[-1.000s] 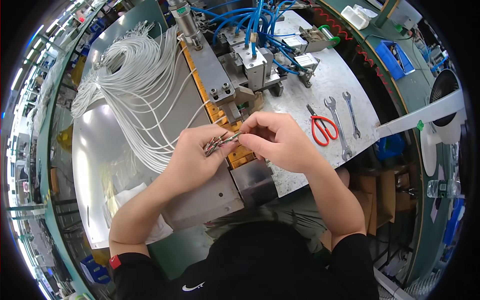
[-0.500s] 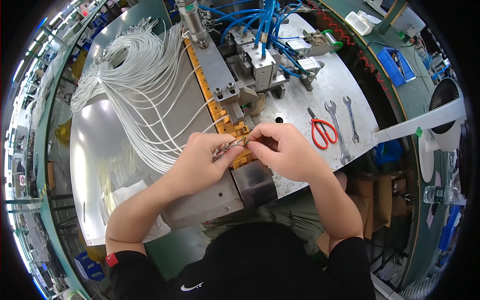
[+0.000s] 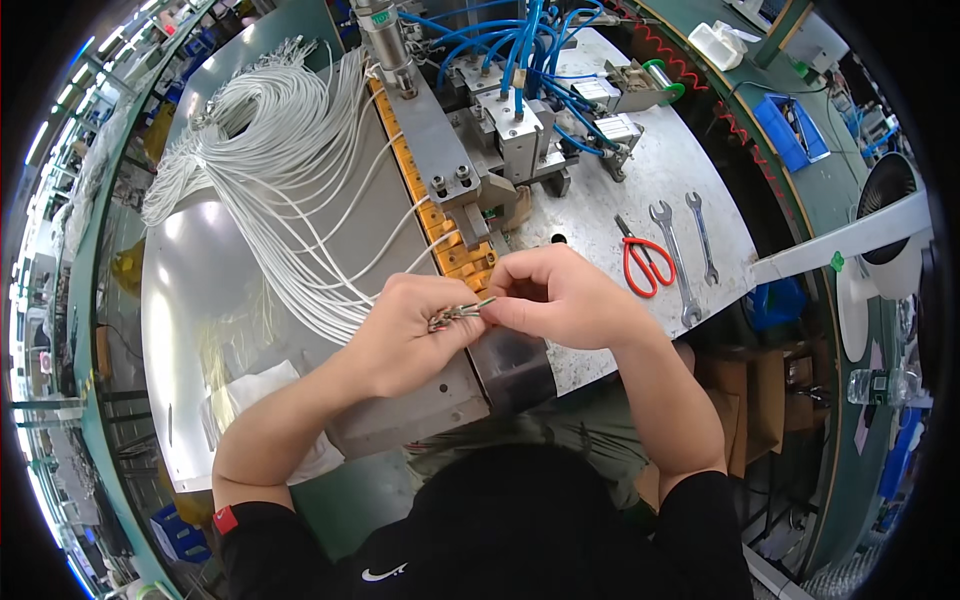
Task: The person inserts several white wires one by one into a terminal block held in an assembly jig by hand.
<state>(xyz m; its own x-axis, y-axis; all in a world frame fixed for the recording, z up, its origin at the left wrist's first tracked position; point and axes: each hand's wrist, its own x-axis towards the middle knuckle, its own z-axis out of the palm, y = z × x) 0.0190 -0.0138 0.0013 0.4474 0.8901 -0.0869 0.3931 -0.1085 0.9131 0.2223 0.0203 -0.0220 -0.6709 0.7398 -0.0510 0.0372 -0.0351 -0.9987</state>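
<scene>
Closed around a bundle of cable ends (image 3: 455, 316), my left hand (image 3: 400, 335) is over the near end of the yellow fixture rail. Thin wire ends, some greenish and some reddish, poke out between its thumb and fingers. My right hand (image 3: 570, 300) meets it from the right, thumb and forefinger pinched at the tips of those wires. Its other fingers curl out of sight. White cables (image 3: 300, 290) fan from a large coil toward my left hand and the rail. Some cables run to the yellow fixture rail (image 3: 462, 262) just beyond my hands.
A metal press with an air cylinder (image 3: 385, 45) and blue air hoses (image 3: 525, 50) stands over the rail. To the right lie red-handled scissors (image 3: 648, 268) and two wrenches (image 3: 680, 265). A white sheet (image 3: 255, 390) rests at the left; a white fan (image 3: 880, 225) stands far right.
The wire ends in my left hand have shifted a little toward me, and their tips now point to the right. My right hand has moved slightly left and stays pinched at the tips.
</scene>
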